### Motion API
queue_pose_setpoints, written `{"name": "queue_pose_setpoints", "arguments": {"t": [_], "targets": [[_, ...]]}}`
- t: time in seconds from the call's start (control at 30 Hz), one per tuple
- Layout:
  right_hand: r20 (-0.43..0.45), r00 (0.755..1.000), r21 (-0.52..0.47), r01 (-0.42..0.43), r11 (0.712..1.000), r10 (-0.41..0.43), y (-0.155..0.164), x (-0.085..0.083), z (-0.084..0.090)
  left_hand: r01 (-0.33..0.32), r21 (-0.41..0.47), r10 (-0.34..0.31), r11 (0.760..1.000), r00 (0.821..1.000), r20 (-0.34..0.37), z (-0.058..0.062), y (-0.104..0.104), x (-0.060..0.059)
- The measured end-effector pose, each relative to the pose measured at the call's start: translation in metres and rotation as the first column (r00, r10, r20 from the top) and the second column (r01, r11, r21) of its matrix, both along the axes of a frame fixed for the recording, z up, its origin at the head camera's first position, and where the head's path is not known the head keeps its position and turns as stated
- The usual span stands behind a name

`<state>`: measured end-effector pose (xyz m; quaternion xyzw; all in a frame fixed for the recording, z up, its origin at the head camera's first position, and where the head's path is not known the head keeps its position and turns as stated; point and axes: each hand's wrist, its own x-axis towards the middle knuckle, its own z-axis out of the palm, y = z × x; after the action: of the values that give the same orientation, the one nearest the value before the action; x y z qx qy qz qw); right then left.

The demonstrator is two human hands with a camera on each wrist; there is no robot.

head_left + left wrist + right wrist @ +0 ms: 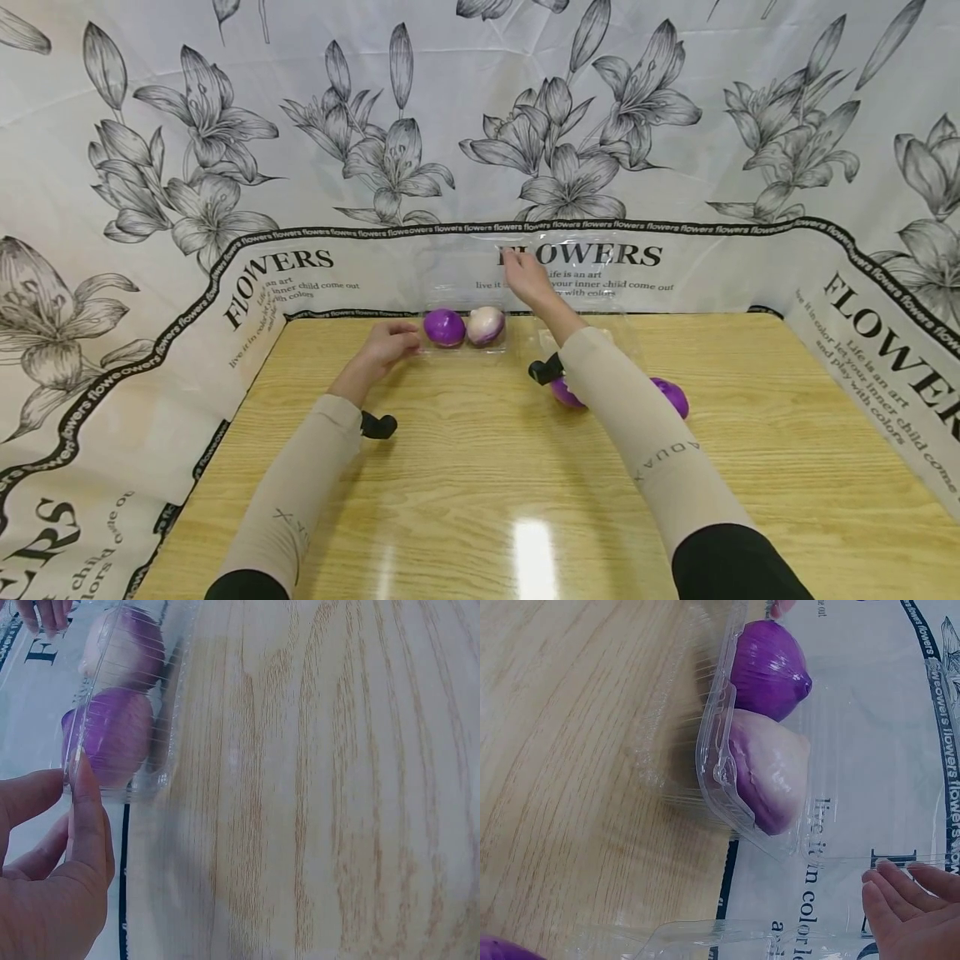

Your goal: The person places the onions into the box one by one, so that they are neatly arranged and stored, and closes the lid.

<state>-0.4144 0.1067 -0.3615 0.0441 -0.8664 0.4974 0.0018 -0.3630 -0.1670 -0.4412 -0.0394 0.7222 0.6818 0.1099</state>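
nearest first: pale sleeves [637,442] reach over a wood-grain table [450,500]. right forearm partly hides two more purple pieces [672,398] and a second clear box [727,930]. left hand [388,343]: thumb and forefinger pinch the left end of a clear container [714,761]. inside, at the table's back edge, a purple onion [444,327] sits beside a paler onion [486,326]. right hand [527,279]: grip loose, fingers nearly straight at the raised lid's [877,772] edge. behind, flower-printed cloth [397,158].
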Motion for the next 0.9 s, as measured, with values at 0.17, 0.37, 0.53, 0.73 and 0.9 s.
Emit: {"name": "queue_pose_setpoints", "arguments": {"t": [0.17, 0.37, 0.53, 0.73, 0.9], "targets": [[0.012, 1.0, -0.005, 0.0, 1.0, 0.0, 0.002, 0.002, 0.001, 0.003, -0.001, -0.003, 1.0, 1.0, -0.002, 0.001, 0.0, 0.001], [0.01, 1.0, 0.003, 0.027, 1.0, -0.027, 0.002, 0.004, 0.0, 0.007, 0.0, -0.007, 1.0, 1.0, -0.011, 0.002, 0.0, 0.002], [0.022, 0.999, 0.022, 0.035, 0.999, -0.036, 0.004, 0.006, 0.0, 0.008, 0.001, -0.008, 1.0, 1.0, -0.008, 0.002, 0.001, 0.002], [0.032, 0.999, 0.029, 0.012, 0.999, -0.013, 0.007, 0.009, 0.0, 0.008, 0.006, -0.008, 1.0, 1.0, -0.007, -0.001, 0.001, -0.001], [0.027, 1.0, 0.03, 0.002, 1.0, -0.002, 0.008, 0.012, -0.001, 0.008, 0.008, -0.007, 1.0, 1.0, -0.005, -0.002, -0.001, -0.002]]}}
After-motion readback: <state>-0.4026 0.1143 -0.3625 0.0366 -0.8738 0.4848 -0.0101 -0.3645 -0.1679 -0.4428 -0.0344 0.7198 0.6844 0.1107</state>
